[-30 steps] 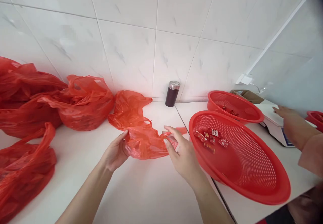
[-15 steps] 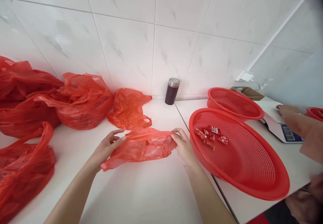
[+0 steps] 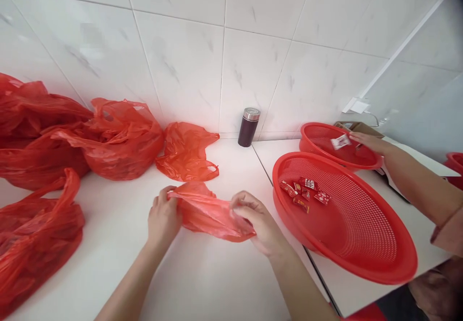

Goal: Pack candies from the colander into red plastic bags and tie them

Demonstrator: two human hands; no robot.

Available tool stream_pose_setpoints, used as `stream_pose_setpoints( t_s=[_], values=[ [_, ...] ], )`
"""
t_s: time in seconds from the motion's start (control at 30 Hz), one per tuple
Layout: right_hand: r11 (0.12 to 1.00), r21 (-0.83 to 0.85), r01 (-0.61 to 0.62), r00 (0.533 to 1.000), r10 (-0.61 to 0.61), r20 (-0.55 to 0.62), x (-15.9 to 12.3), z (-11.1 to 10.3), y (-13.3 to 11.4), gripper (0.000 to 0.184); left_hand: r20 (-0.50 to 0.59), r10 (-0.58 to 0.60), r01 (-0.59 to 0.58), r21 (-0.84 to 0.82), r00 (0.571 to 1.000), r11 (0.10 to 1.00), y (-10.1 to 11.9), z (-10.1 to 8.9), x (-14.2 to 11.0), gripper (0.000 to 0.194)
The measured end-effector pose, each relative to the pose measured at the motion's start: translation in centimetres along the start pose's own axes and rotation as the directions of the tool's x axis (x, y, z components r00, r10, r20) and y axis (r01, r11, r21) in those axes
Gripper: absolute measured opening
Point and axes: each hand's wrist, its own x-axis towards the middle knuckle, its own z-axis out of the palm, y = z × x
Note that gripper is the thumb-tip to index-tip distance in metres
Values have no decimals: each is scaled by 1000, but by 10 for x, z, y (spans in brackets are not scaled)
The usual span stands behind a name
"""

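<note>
Between my two hands a thin red plastic bag (image 3: 210,212) is stretched sideways above the white table. My left hand (image 3: 164,215) is closed on its left end, fingers curled over the edge. At the other end my right hand (image 3: 258,219) pinches the film between thumb and fingers. The bag looks flat, with nothing visible inside. Just behind it another flat red bag (image 3: 186,152) lies on the table. To the right, a large red plastic basket (image 3: 361,215) holds several small wrapped candies (image 3: 302,193) at its left side.
Filled red bags (image 3: 119,147) stand along the left. A dark thermos (image 3: 248,128) is by the tiled wall. Behind the large basket sits a second red basket (image 3: 307,140); a co-worker's hand (image 3: 369,142) reaches over it, near a white packet (image 3: 340,141). A cardboard box (image 3: 365,129) stands behind.
My left hand has turned and closed over the bag's edge, and my right hand has shifted its grip. The co-worker's arm has moved from the scale to over the far basket.
</note>
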Motion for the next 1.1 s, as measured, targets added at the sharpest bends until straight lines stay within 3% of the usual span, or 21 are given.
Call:
stream_pose_setpoints(
  t_s=[0.07, 0.1, 0.17, 0.23, 0.33, 0.4, 0.47, 0.53, 0.6, 0.63, 0.67, 0.7, 0.73, 0.77, 0.83, 0.9, 0.97, 1.0, 1.07, 1.1],
  values=[
    [972, -227, -65, 984, 100, 147, -8, -11, -7, 14, 17, -45, 45, 10, 999, 999, -17, -16, 13, 41],
    [928, -365, -81, 978, 144, 150, -10, -15, -9, 19, 42, -53, 53, 14, 998, 999, -23, -24, 17, 41],
    [765, -634, -109, 987, 159, 21, -11, -19, -11, 29, 129, -31, 29, 12, 991, 999, -32, -40, 20, 43],
    [548, -819, -169, 985, 76, -153, -7, -19, -8, 44, 246, 39, -36, -17, 968, 999, -36, -54, 15, 52],
    [279, -924, -261, 965, 34, -262, 3, -17, -1, 83, 371, 187, -145, -138, 910, 980, -38, -67, 2, 69],
    [171, -946, -274, 961, 75, -265, 6, -17, 1, 98, 383, 243, -178, -198, 891, 964, -40, -71, -4, 69],
    [100, -961, -259, 961, 126, -246, 4, -16, -3, 101, 382, 246, -175, -210, 891, 962, -40, -74, -7, 62],
    [72, -971, -229, 969, 112, -221, -4, -12, -15, 100, 296, 238, -186, -194, 925, 963, -35, -82, -6, 52],
    [99, -975, -197, 977, -60, -204, -15, -6, -34, 91, -24, 212, -214, -164, 977, 963, -25, -95, -3, 51],
    [124, -976, -181, 962, -184, -202, -20, -3, -44, 84, -238, 191, -230, -149, 952, 962, -19, -102, -1, 55],
    [147, -976, -162, 936, -291, -199, -24, 0, -51, 77, -406, 165, -238, -136, 899, 962, -13, -109, 0, 59],
    [157, -978, -138, 920, -344, -186, -27, 1, -57, 72, -485, 152, -243, -129, 861, 961, -8, -113, 2, 61],
    [154, -981, -115, 932, -326, -160, -29, 1, -60, 69, -463, 160, -245, -130, 872, 961, -4, -116, 3, 59],
    [150, -984, -95, 960, -247, -130, -29, -2, -62, 69, -357, 184, -245, -134, 916, 960, -3, -115, 3, 54],
    [199, -978, -68, 996, -40, -78, -27, -12, -62, 71, -39, 218, -222, -157, 975, 962, -4, -107, 3, 47],
    [328, -943, -53, 998, 56, -37, -26, -28, -67, 63, 166, 240, -200, -222, 957, 954, -8, -95, 2, 52],
    [458, -889, -12, 1000, -19, -23, -25, -50, -80, 46, 248, 272, -184, -326, 930, 927, -12, -84, 1, 59],
    [479, -878, 3, 996, -81, -41, -24, -63, -88, 39, 282, 292, -171, -386, 914, 907, -12, -81, 0, 60],
    [389, -917, -90, 976, -149, -159, -20, -94, -102, 38, 360, 316, -110, -490, 878, 865, -11, -76, -1, 59],
    [292, -935, -200, 958, -144, -249, -16, -109, -105, 41, 401, 312, -64, -524, 861, 849, -9, -75, -1, 58]
  ],
)
